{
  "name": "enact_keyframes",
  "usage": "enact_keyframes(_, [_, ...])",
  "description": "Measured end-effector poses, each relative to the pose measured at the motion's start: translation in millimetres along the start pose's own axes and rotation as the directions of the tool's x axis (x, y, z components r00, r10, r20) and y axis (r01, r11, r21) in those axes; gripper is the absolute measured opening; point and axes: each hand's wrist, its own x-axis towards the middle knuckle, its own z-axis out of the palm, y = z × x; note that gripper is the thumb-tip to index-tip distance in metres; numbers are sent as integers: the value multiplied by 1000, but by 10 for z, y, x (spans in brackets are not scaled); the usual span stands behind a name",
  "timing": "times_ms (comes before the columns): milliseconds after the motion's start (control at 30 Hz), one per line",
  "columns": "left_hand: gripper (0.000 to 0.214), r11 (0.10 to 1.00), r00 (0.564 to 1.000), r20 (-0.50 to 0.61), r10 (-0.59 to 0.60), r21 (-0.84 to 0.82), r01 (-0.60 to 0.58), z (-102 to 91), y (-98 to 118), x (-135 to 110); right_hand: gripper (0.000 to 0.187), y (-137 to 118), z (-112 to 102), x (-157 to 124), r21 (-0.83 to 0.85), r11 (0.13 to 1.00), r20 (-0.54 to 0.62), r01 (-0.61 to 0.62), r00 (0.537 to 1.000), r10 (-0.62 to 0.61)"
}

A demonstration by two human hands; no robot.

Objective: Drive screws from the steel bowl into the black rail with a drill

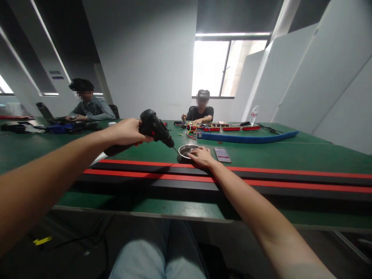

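Observation:
My left hand [132,130] is wrapped round the grip of a black cordless drill [154,126]. The drill tilts down to the right, and its thin bit ends close to the left rim of a small round metal bowl [181,148]. Over the right side of that bowl is my right hand [202,155], its fingers apart and the tips reaching inside. Small dark pieces lie in the bowl, too small to name. In front of it, two long black bars with red strips [261,182] lie across the table, beneath my forearms.
A phone [222,154] lies right of the bowl on the green table [325,157]. Behind are a long blue strip [250,138], coloured wires [192,130], red parts [231,129] and a bottle [254,114]. Two people sit across the table.

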Motion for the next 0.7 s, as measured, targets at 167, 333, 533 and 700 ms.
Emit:
enact_keyframes(167, [30,978,977,95,-189,-74,196,544,-458,-197,52,-83,21,-11,3,1000,229,-19,973,18])
enact_keyframes(333, [24,774,913,266,-310,-487,405,889,-809,-350,51,-129,-28,-36,-13,1000,224,-29,974,31])
enact_keyframes(533, [14,636,919,286,-270,-664,394,1007,-996,-407,33,-71,-23,-34,-3,1000,42,-1,999,1])
enact_keyframes(700, [17,599,922,312,-230,-701,387,1003,-1069,-407,15,65,-44,-1,213,975,-188,-70,976,111])
